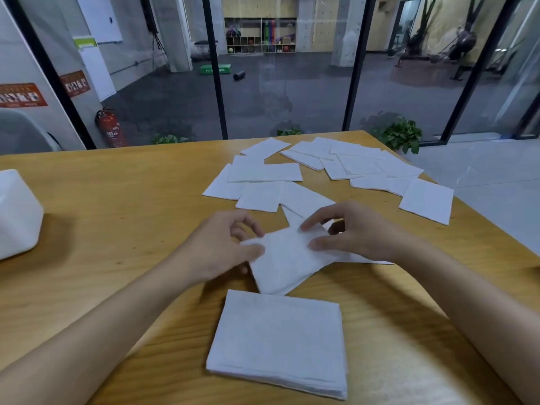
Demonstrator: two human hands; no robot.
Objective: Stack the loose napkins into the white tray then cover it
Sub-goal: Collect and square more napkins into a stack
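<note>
Head view: my left hand and right hand each have their grip clamped on an edge of a small bundle of thin, soft, square white paper sheets. It sits skewed just beyond the neat stack. That stack lies nearest me on the grainy wooden surface. The loose napkins fan out farther beyond it, overlapping. Well left of the stack stands a smooth, round-cornered white plastic box, likely the tray or its cover. I judge that the limp sheets could slip or crease while I square them, and a crooked pile might not fit the tray.
</note>
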